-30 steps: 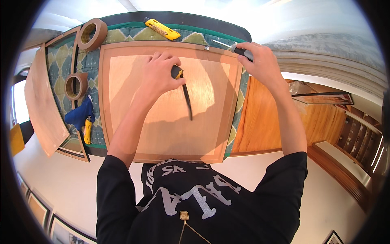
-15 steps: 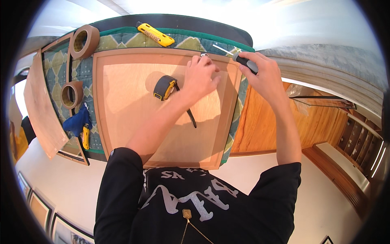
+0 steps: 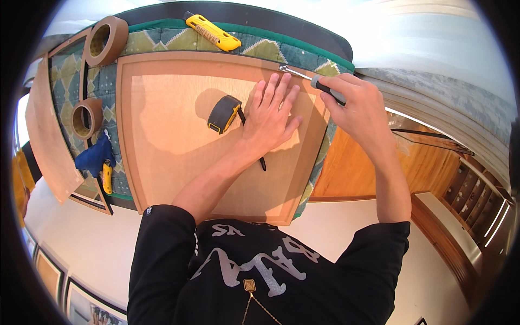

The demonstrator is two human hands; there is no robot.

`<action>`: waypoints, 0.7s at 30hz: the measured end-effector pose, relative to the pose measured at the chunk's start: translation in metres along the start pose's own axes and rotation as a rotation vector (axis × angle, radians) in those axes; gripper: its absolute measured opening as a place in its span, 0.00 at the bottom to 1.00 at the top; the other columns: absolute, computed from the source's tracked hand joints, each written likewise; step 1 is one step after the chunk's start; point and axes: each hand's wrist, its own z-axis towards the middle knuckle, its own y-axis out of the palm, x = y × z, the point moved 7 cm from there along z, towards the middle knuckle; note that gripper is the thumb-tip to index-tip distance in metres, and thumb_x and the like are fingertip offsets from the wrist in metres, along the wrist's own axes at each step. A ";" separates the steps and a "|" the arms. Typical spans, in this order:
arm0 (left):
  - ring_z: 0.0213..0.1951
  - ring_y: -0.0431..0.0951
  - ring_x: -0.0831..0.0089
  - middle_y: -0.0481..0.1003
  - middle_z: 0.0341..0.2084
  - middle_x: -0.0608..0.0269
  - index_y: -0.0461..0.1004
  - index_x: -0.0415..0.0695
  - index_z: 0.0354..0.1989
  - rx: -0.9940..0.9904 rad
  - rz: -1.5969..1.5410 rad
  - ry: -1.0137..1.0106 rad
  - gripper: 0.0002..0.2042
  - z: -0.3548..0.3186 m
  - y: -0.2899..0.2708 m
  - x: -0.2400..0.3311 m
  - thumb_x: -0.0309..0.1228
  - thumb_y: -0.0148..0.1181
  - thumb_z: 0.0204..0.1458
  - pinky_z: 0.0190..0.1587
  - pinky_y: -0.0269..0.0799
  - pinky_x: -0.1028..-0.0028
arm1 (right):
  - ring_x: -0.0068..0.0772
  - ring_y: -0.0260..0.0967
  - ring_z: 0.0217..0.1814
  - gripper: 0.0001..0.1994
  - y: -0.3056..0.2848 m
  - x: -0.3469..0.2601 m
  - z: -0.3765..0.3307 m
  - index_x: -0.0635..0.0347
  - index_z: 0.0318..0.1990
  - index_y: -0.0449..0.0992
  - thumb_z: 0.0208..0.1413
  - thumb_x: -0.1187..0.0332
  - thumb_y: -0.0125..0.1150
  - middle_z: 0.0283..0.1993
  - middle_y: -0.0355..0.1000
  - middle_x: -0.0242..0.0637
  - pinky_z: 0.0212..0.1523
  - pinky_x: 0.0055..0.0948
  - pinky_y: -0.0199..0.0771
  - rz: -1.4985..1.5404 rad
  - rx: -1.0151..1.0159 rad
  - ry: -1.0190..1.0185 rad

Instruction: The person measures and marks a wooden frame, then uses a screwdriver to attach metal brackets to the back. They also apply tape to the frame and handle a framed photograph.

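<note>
— Head view first: where do the edges run, and what room is there to move?

— A wooden frame [image 3: 162, 135] with a pale backing board lies flat on a green patterned mat [image 3: 303, 54], and it covers most of it. Its raised border shows along the top, the left and the bottom; the right border is partly under the hands. The middle and lower left of the board are bare. A tape measure [image 3: 223, 114] sits on the board just left of the fingers, and a thin dark strap [image 3: 260, 161] trails from it under the hand.

— And off the frame?

— A yellow utility knife [image 3: 212, 32] lies on the mat above the top border. Two rolls of brown tape [image 3: 86, 118] stand at the left (one of them at the far corner), with a blue tool [image 3: 96, 157] below them.

— How are the hands posed?

— The left hand [image 3: 271, 116] lies palm down on the board, fingers spread and pointing to the upper right corner, gripping nothing. The right hand [image 3: 360, 111] is closed around the handle of a screwdriver [image 3: 311, 81], whose metal shaft lies nearly flat with its tip at the frame's upper right corner, just beyond the left fingertips.
</note>
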 end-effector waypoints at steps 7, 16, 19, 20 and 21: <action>0.70 0.55 0.51 0.58 0.69 0.49 0.65 0.42 0.64 -0.011 -0.027 -0.021 0.33 0.002 -0.003 0.000 0.46 0.63 0.52 0.70 0.47 0.50 | 0.43 0.75 0.33 0.07 -0.004 -0.030 0.015 0.57 0.34 0.81 0.45 0.72 0.64 0.31 0.75 0.36 0.31 0.38 0.74 -0.280 -0.011 -0.288; 0.53 0.73 0.52 0.74 0.51 0.50 0.75 0.40 0.53 0.019 -0.426 -0.100 0.21 0.028 -0.080 -0.010 0.30 0.64 0.49 0.53 0.70 0.59 | 0.49 0.73 0.34 0.02 0.001 -0.054 0.091 0.65 0.25 0.77 0.44 0.77 0.58 0.30 0.75 0.48 0.36 0.42 0.75 -0.358 -0.344 0.018; 0.39 0.80 0.56 0.80 0.35 0.53 0.80 0.40 0.43 0.032 -0.411 0.059 0.12 0.091 -0.082 -0.066 0.26 0.64 0.50 0.44 0.75 0.63 | 0.50 0.73 0.31 0.05 0.006 -0.055 0.108 0.66 0.27 0.78 0.46 0.75 0.56 0.31 0.76 0.48 0.37 0.44 0.75 -0.414 -0.536 0.080; 0.35 0.80 0.58 0.80 0.33 0.53 0.81 0.39 0.39 -0.094 -0.450 0.104 0.09 0.107 -0.069 -0.079 0.27 0.65 0.51 0.43 0.75 0.64 | 0.51 0.73 0.31 0.05 0.006 -0.061 0.106 0.65 0.28 0.78 0.47 0.75 0.57 0.31 0.76 0.47 0.36 0.43 0.75 -0.439 -0.499 -0.012; 0.33 0.80 0.61 0.81 0.31 0.54 0.82 0.40 0.40 -0.216 -0.542 0.116 0.09 0.114 -0.057 -0.083 0.27 0.65 0.51 0.41 0.75 0.66 | 0.51 0.73 0.30 0.05 0.006 -0.060 0.099 0.65 0.29 0.79 0.47 0.75 0.57 0.30 0.76 0.47 0.35 0.43 0.75 -0.467 -0.459 -0.099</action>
